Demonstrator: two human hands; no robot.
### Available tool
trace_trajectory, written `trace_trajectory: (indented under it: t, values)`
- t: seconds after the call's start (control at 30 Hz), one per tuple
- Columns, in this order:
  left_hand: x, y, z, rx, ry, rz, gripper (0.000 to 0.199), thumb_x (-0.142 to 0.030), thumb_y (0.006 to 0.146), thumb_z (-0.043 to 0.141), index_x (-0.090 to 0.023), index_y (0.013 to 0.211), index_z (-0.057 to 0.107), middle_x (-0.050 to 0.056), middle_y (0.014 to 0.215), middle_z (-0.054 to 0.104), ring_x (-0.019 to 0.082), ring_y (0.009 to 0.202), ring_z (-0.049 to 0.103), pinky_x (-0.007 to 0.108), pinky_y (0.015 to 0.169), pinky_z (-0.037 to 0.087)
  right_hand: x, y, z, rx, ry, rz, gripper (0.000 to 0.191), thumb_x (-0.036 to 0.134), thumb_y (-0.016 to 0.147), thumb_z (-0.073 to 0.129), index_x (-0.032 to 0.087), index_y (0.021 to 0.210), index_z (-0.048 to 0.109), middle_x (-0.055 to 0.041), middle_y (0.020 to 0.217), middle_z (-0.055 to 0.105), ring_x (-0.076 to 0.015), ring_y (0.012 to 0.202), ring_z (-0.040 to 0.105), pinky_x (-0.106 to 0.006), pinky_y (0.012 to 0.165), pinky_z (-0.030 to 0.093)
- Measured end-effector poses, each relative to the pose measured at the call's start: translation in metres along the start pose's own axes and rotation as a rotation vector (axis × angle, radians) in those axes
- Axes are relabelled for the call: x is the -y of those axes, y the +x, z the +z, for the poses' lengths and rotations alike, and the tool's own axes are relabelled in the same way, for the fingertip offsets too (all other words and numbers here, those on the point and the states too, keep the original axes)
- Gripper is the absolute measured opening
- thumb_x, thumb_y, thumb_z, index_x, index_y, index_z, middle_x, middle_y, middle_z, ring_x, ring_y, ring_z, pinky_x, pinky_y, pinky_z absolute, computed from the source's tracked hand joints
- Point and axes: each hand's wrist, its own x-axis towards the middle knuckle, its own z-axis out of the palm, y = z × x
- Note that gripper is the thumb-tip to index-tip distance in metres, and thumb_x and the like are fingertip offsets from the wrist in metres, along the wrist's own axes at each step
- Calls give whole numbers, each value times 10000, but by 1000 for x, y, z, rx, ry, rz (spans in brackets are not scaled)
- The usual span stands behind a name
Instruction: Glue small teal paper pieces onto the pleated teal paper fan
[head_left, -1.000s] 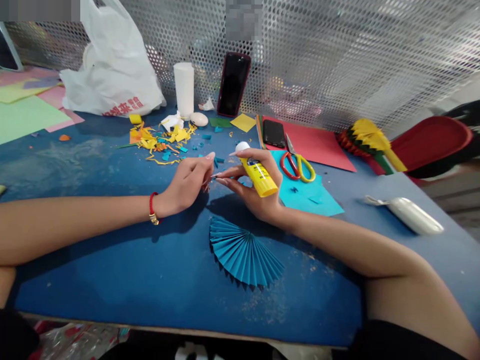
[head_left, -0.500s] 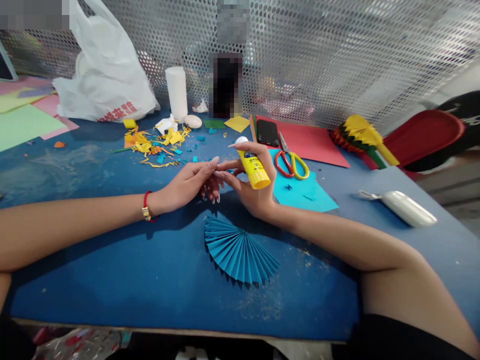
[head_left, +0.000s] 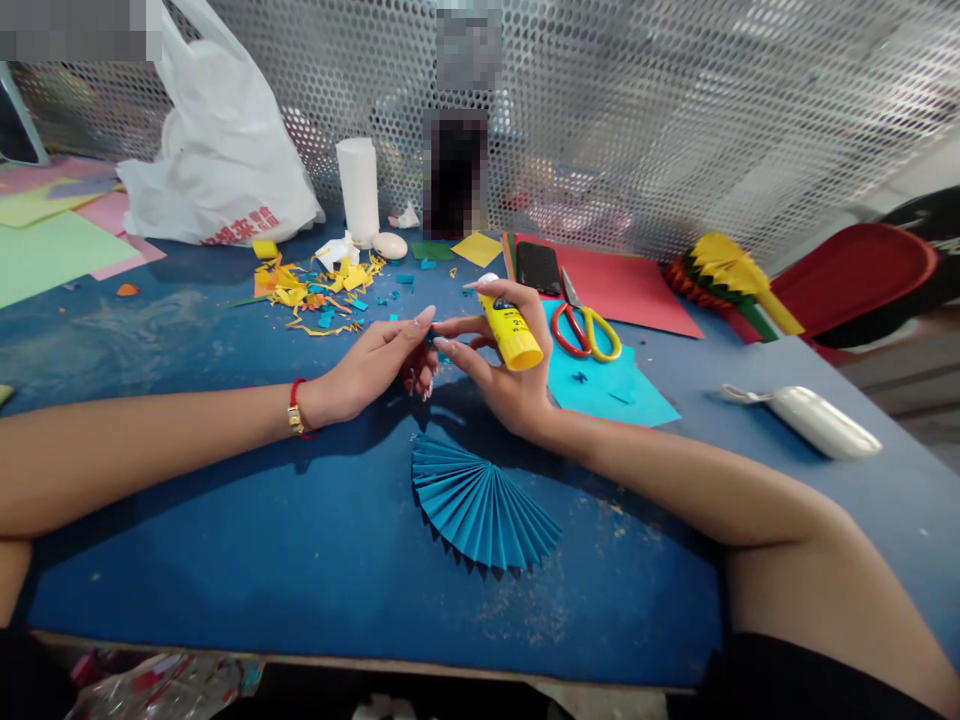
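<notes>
My left hand (head_left: 379, 362), with a red cord bracelet at the wrist, is closed, its thumb and fingers pinched together. What it pinches is too small to make out; a dark bluish speck shows at the fingertips. Close against it, my right hand (head_left: 514, 385) grips a yellow glue stick (head_left: 514, 332) with a white end, tucked slantwise against the palm. The thumb and a finger of that hand reach to the left fingertips. Below both hands a blue pleated paper fan (head_left: 484, 510) lies spread on the table.
Scissors (head_left: 587, 325) rest over light blue paper (head_left: 645, 390), beside a black phone (head_left: 538, 268) on red paper (head_left: 630, 290). Paper scraps (head_left: 300, 290), a white roll (head_left: 358, 190) and a plastic bag (head_left: 225, 160) stand behind. At right are a white case (head_left: 825, 422) and yellow folded paper (head_left: 724, 268).
Both hands stay together in nearly the same place. The fingers have shifted slightly, and the glue stick tilts a little differently. The whole view has moved slightly.
</notes>
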Motion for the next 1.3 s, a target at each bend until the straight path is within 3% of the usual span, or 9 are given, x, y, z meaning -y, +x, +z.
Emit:
trace_trajectory:
  t: [0.3, 0.67, 0.93, 1.3]
  values:
    - [-1, 1, 1, -15, -40, -22, 949, -1136, 920, 817, -216, 755, 657, 28, 642, 671, 139, 562, 644, 250, 584, 578, 1, -2, -2, 25, 32, -6, 632, 625, 1090, 968, 330, 1479, 565, -32, 1206, 949, -256, 1125, 965, -381, 850, 719]
    - [-3, 1, 3, -33, -61, -34, 940, -1115, 851, 910, -213, 783, 654, 0, 634, 637, 124, 544, 617, 236, 555, 561, -4, 0, 2, 5, 17, -24, 658, 645, 1065, 992, 315, 1463, 586, -43, 1198, 956, -260, 1100, 982, -374, 797, 720]
    - [-5, 0, 4, -20, -56, -39, 979, -1155, 801, 906, -208, 765, 660, -2, 649, 639, 128, 578, 629, 233, 574, 561, -16, 1, 2, 18, 76, -153, 593, 515, 1106, 998, 353, 1497, 583, -5, 1191, 944, -245, 1080, 984, -325, 770, 717]
    - [-1, 1, 0, -30, -50, -49, 985, -1152, 763, 935, -190, 907, 782, -12, 671, 673, 121, 584, 639, 217, 568, 514, -19, 0, -1, 23, 17, -140, 663, 619, 1083, 999, 349, 1515, 574, -36, 1182, 958, -248, 1014, 963, -357, 801, 742]
